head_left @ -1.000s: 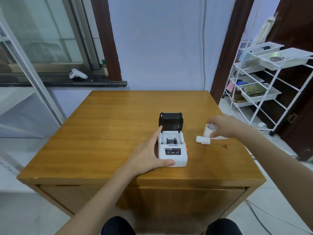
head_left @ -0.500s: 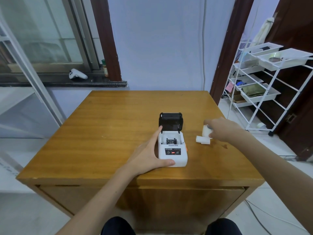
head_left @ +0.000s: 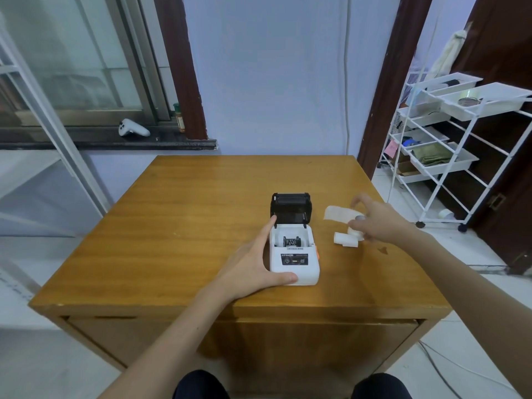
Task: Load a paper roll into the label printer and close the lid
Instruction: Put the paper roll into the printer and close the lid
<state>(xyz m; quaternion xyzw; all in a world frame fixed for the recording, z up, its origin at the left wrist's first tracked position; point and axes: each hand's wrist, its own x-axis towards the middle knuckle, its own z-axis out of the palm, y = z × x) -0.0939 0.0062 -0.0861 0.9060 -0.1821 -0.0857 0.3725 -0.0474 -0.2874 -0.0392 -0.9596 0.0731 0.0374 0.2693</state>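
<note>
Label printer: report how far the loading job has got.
Done: the label printer stands on the table with its black lid open and its paper bay without a roll. In hand: the left hand steadies the printer; the right hand has a grip on a paper roll with a strip pulled loose. A second roll lies beside it. Left: seat the roll, close the lid.

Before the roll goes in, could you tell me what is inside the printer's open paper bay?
The label printer, lid up, shows only a dark spindle-like part; no paper. The bay's near edge is hidden by the front wall.
</note>
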